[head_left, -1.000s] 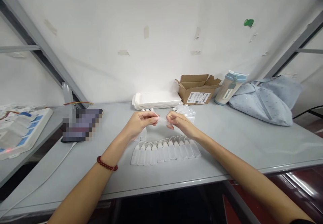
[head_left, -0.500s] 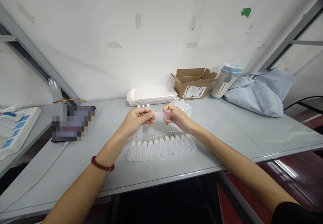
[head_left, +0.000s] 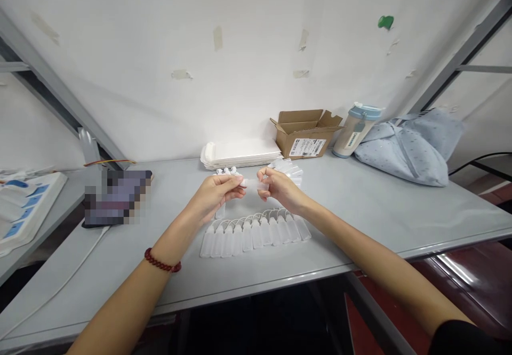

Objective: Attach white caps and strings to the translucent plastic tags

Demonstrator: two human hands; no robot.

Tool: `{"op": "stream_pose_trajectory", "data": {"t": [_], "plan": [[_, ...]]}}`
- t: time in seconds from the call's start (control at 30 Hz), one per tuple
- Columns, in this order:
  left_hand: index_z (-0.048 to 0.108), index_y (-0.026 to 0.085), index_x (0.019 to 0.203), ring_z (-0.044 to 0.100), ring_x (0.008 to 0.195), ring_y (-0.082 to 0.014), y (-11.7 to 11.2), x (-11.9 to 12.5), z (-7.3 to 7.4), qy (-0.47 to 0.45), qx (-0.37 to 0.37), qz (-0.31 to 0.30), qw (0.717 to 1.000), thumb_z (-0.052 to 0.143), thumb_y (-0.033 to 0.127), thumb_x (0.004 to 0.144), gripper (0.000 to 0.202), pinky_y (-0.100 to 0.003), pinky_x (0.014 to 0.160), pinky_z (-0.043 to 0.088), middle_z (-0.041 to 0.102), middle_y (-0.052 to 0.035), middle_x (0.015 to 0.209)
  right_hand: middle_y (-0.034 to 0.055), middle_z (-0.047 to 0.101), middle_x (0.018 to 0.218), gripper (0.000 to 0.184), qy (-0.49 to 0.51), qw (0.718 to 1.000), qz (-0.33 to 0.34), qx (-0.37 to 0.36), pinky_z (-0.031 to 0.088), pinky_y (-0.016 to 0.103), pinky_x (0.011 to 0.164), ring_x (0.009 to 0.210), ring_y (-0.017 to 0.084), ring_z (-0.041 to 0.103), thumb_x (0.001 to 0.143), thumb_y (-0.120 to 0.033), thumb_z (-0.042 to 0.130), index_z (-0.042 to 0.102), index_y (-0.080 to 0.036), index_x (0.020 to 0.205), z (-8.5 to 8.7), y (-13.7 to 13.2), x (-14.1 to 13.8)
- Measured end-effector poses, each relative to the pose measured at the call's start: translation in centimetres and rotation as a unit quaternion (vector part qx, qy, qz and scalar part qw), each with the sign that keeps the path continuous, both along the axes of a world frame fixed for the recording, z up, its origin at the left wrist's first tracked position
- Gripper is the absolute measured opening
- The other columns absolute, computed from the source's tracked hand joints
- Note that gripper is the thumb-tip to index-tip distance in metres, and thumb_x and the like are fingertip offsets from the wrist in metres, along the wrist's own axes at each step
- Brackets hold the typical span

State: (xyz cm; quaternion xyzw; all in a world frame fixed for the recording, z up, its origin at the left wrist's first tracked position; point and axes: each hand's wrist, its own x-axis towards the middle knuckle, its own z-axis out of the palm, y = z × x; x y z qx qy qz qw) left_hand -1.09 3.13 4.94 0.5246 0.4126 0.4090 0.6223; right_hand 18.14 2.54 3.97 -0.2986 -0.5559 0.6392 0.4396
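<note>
1. Held item: a translucent plastic dropper bottle (head_left: 251, 183), in the air above the desk (head_left: 372, 222), between both hands. Long axis runs roughly level, left to right across the view. Can't tell which end is the nozzle; fingers hide both ends.
2. Left hand (head_left: 212, 195): closed in a pinch on the bottle's left end, fingers pointing right. Red bead bracelet (head_left: 162, 260) on that wrist.
3. Right hand (head_left: 282, 188): closed in a pinch on the right end, fingers pointing left. Neither hand is clearly nearer; each holds one end, with a short bare stretch of bottle between the fingertips.
4. Below the hands, on the near side: a row of dropper bottles (head_left: 254, 236) lying side by side, bodies toward the person, thin curved tips toward the far side. The right wrist is just above the row's right part.
5. Just under the left hand: a loose bottle (head_left: 220, 211), partly hidden.
6. Just beyond the left hand: small white tips (head_left: 226, 170), too small to identify. Beyond the right hand: a fanned group of clear bottles (head_left: 288, 167).
7. Farther back: white trays (head_left: 240, 153), an open cardboard box (head_left: 306, 140), a tumbler (head_left: 354, 131), and a pale blue bag (head_left: 400, 155).
</note>
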Motion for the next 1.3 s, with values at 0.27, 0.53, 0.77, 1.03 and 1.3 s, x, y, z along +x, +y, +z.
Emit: {"op": "stream_pose_trajectory", "data": {"t": [0.27,0.53,0.77,1.03,1.3], "plan": [[0.067,0.014,0.078,0.057,0.066,-0.0132,-0.49,0.09,0.4,0.062,0.028,-0.035,0.997,0.065,0.044,0.077,0.03,-0.029,0.061,0.048,0.063,-0.0051,0.081,-0.0081,0.036,0.052,0.004,0.006,1.0,0.001,-0.006,0.035,0.023,0.055,0.049,0.009,0.037,0.075,-0.023,0.046,0.042,-0.02,0.077,0.31,-0.17,-0.02],[0.068,0.018,0.093,0.057,0.073,-0.0142,-0.68,-0.04,0.72,0.069,0.078,-0.063,0.993,0.065,0.039,0.077,0.026,-0.028,0.063,0.049,0.06,-0.0046,0.089,-0.0074,0.038,0.052,0.005,0.013,1.0,0.0,-0.024,0.035,0.023,0.055,0.05,0.01,0.036,0.076,-0.023,0.046,0.042,-0.021,0.078,0.51,-0.23,-0.03],[0.066,0.015,0.078,0.055,0.062,-0.0115,-0.76,0.38,0.36,0.053,0.076,-0.001,0.996,0.07,0.041,0.074,0.027,-0.028,0.063,0.048,0.058,-0.0011,0.07,-0.0073,0.037,0.051,0.003,0.019,0.999,0.008,-0.028,0.036,0.023,0.054,0.049,0.009,0.036,0.076,-0.022,0.046,0.043,-0.021,0.077,0.64,-0.53,-0.22],[0.069,0.016,0.081,0.057,0.07,-0.0115,-0.56,0.2,0.4,0.034,0.102,-0.005,0.994,0.074,0.035,0.07,0.022,-0.027,0.067,0.049,0.063,-0.0033,0.09,-0.007,0.035,0.054,0.007,0.03,0.998,-0.001,-0.057,0.036,0.023,0.053,0.05,0.009,0.037,0.078,-0.025,0.05,0.044,-0.021,0.077,0.76,-0.71,-0.2],[0.068,0.014,0.077,0.057,0.063,-0.011,-0.68,0.35,0.34,0.03,0.088,0.008,0.996,0.07,0.038,0.074,0.024,-0.025,0.063,0.049,0.061,-0.001,0.068,-0.0071,0.038,0.054,0.019,0.033,0.998,0.009,-0.047,0.035,0.022,0.054,0.054,0.009,0.038,0.085,-0.04,0.053,0.048,-0.021,0.085,0.99,-0.8,-0.18]]}}
